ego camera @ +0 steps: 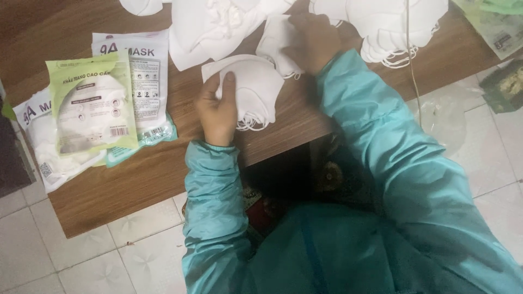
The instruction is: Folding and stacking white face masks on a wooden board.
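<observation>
While left hand [217,111] is pinning small stack of white folded cloth masks [248,87] flat on brown wooden worktop [136,179], thumb is lying on top, fingers curling under edge, likely keeping stack neat. Right hand [310,41] is pinching another white mask [275,46] from big loose white pile [381,22]. Sealed mask packets [92,103] are lying apart, at left.

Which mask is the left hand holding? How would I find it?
Look at the brown wooden table, near its front edge. The left hand pins a small stack of white masks there. Unlike the wrapped packets beside it, this stack is bare, with loops hanging out.
</observation>
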